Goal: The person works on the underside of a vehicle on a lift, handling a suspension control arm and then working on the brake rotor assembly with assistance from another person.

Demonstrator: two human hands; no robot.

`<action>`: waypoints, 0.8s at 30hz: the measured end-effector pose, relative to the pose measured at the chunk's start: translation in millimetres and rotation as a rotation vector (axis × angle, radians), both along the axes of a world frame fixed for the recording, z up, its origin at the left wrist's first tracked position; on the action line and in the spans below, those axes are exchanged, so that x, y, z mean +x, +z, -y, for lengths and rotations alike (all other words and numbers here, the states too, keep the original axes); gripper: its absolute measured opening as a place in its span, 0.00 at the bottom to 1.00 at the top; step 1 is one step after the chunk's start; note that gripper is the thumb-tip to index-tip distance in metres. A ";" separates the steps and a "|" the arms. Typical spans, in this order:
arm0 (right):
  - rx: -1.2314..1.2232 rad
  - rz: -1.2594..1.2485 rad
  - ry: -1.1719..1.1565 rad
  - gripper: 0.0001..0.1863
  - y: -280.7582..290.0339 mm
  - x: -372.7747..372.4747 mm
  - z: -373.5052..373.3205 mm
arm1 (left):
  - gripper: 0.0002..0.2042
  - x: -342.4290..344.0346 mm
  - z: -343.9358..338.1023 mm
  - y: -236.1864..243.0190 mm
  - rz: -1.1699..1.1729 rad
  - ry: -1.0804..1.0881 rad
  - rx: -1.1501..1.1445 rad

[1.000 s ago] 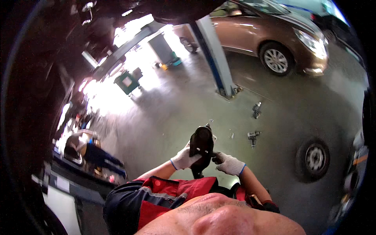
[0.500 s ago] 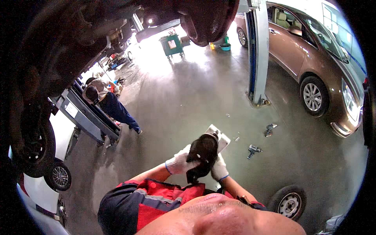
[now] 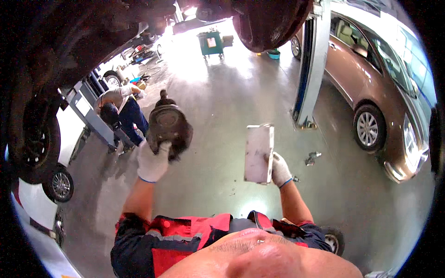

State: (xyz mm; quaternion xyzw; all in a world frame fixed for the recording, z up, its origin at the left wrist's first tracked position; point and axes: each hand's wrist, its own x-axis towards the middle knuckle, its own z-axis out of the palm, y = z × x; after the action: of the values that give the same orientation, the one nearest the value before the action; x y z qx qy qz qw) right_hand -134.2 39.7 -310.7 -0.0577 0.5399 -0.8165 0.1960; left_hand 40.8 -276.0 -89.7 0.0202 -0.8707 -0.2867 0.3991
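My gloved left hand grips a dark, grimy metal part with a rounded plate and a stud on top, holding it up left of centre. My gloved right hand grips a thin white rectangular box or plate with dark smudges, held upright right of centre. The two held things are apart. A power tool lies on the floor beyond my right hand.
A raised car's dark underside and wheel hang overhead and left. A co-worker bends by a lift at left. A lift post and bronze car stand right; a spare wheel lies lower right; a green bin stands behind.
My hands have separated and risen: the dark part has moved up and left in my left hand, while the white piece, earlier behind it, is now held apart on the right in my right hand.
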 end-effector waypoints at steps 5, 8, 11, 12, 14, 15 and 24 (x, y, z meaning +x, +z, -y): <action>0.188 -0.158 0.223 0.14 16.1 -9.3 1.4 | 0.15 -1.3 -24.2 83.3 -0.172 0.223 -0.742; 0.216 -0.276 0.285 0.14 66.8 -12.7 -9.6 | 0.19 6.6 -61.2 123.3 -0.147 0.384 -1.043; 0.169 -0.295 0.333 0.16 83.3 -26.1 -18.0 | 0.21 6.1 -67.3 142.3 -0.128 0.529 -1.203; 0.155 -0.291 0.350 0.18 90.5 -25.9 -21.7 | 0.23 8.6 -67.2 145.9 -0.099 0.561 -1.206; 0.143 -0.304 0.368 0.21 102.1 -25.4 -29.7 | 0.27 17.0 -59.5 147.1 -0.069 0.619 -1.146; 0.097 -0.282 0.440 0.22 105.7 -26.3 -35.6 | 0.31 19.9 -55.2 147.7 -0.044 0.659 -1.092; -0.210 -0.297 0.510 0.31 100.9 -11.6 -48.0 | 0.21 -5.2 -48.8 153.8 -0.232 0.695 -1.060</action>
State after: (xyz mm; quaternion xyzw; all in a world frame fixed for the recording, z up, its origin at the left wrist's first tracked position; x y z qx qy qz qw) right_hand -145.8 87.7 -209.8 -0.3299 0.4433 -0.7751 0.3065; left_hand 35.6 -227.2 64.1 0.0702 -0.7881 0.3281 0.5160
